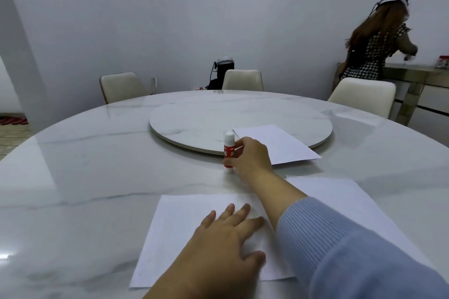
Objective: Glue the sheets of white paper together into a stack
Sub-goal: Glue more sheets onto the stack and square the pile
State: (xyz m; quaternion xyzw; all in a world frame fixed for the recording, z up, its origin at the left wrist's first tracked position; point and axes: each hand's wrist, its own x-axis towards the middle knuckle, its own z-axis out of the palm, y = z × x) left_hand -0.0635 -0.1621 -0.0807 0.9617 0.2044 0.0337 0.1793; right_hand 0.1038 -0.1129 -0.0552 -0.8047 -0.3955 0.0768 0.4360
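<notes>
A white sheet of paper lies near the table's front edge, and my left hand rests flat on it with fingers spread. A second sheet lies to its right, partly under my right forearm in a blue ribbed sleeve. A third sheet rests half on the turntable's rim. My right hand reaches forward and wraps around a red-and-white glue stick, which stands upright on the table with its white cap on.
The round white marble table carries a raised turntable in its middle. Cream chairs stand along the far side. A person stands at a side counter at the back right.
</notes>
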